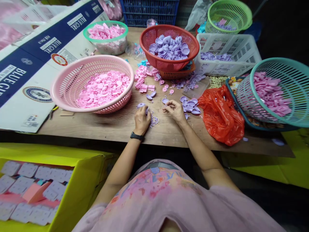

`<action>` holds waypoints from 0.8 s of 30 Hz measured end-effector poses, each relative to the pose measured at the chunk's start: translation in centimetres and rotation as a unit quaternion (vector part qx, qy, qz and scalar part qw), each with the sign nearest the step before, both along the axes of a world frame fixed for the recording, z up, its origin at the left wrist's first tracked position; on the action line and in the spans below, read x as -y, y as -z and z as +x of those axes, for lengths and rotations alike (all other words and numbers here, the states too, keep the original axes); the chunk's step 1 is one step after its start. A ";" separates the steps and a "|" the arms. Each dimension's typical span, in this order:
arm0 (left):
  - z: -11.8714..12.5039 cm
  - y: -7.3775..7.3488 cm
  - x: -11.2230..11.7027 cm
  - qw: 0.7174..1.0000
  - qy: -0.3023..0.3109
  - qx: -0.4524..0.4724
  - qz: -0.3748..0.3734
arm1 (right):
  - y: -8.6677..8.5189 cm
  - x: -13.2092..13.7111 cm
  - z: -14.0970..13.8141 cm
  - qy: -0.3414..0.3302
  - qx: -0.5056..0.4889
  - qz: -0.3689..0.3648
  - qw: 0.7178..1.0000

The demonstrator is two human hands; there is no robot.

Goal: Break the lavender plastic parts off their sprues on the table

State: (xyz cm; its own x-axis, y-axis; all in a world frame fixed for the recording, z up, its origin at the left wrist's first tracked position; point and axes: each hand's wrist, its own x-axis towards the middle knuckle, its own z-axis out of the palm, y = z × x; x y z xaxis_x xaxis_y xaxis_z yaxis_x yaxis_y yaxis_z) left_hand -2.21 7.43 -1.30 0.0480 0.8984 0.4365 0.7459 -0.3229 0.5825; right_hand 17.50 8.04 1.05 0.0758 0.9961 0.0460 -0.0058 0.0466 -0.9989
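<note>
My left hand (142, 120), with a black watch at the wrist, is closed over the table, fingers curled round a purple plastic piece (140, 105). Thumb and fingers of my right hand (176, 111) are pinched together at a small oval purple part (165, 101). Thin purple scraps (154, 121) lie between the hands. Beyond them are loose purple shell-shaped parts (151, 95). A heap of similar purple parts (191, 105) rests just right of my right hand. The fingers partly hide what each hand holds.
A pink basket (58, 87) of pink parts stands left, a red basket (145, 42) of purple parts behind. An orange-red bag (222, 116) and a tilted teal basket (296, 80) are right. Flattened cardboard (36, 69) lies far left, above a yellow box (79, 180).
</note>
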 end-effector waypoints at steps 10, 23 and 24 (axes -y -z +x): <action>0.1 -1.8 0.6 0.992 0.020 0.113 0.051 | -0.5 -0.1 0.1 -0.020 -0.145 -0.075 0.986; 0.2 -1.1 0.3 0.988 0.057 0.143 0.018 | -0.6 0.3 -0.5 -0.038 -0.168 -0.070 0.983; 0.3 -1.2 0.3 0.987 0.053 0.148 0.013 | -0.5 0.3 -0.5 -0.044 -0.174 -0.075 0.981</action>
State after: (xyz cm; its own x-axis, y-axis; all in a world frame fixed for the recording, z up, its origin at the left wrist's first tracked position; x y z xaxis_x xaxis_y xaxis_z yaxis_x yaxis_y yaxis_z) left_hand -1.95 7.09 -0.14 0.0076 0.8833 0.4688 0.5054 -0.4079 0.7604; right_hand 17.05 7.78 1.59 -0.0258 0.9931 -0.1146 -0.3447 -0.1164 -0.9314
